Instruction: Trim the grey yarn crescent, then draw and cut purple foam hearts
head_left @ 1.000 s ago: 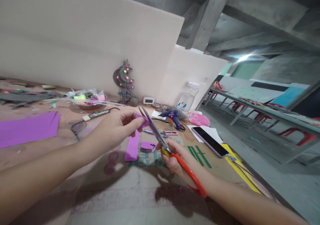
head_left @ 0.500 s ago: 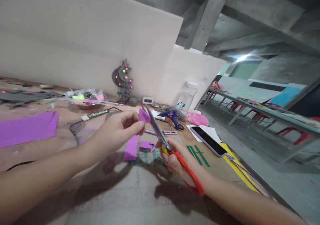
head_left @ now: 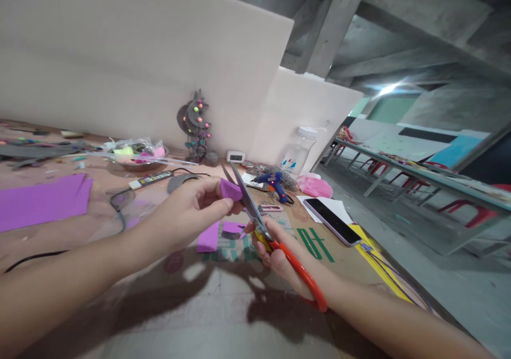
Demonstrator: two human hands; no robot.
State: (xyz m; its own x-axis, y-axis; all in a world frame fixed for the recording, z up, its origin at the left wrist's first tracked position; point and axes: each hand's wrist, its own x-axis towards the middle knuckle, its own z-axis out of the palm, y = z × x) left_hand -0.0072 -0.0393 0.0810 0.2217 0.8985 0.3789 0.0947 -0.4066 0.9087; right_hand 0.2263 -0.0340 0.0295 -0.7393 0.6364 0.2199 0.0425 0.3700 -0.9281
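Between the thumb and fingers of my left hand (head_left: 202,202) is a small purple piece of felt or paper (head_left: 230,190). My right hand (head_left: 279,250) grips a pair of scissors (head_left: 252,208) with red and yellow handles. Their blades point up and away, parted slightly, right against the purple piece's right side. Below my hands, a purple strip (head_left: 208,238) and a purple scrap with a cut-out (head_left: 232,228) lie on the cardboard (head_left: 191,306). A larger purple sheet (head_left: 43,202) lies at the left.
Behind the scissors are a blue glue gun (head_left: 274,183), a small digital clock (head_left: 236,157) and a clear bottle (head_left: 298,151). A phone (head_left: 332,222) lies at the right. A bowl of coloured bits (head_left: 138,159) and a grey moon-shaped ornament (head_left: 195,122) stand along the white board (head_left: 131,66).
The scissor blades have parted a little more beside the purple piece, which now shows turned at a different angle. The view has shifted slightly.
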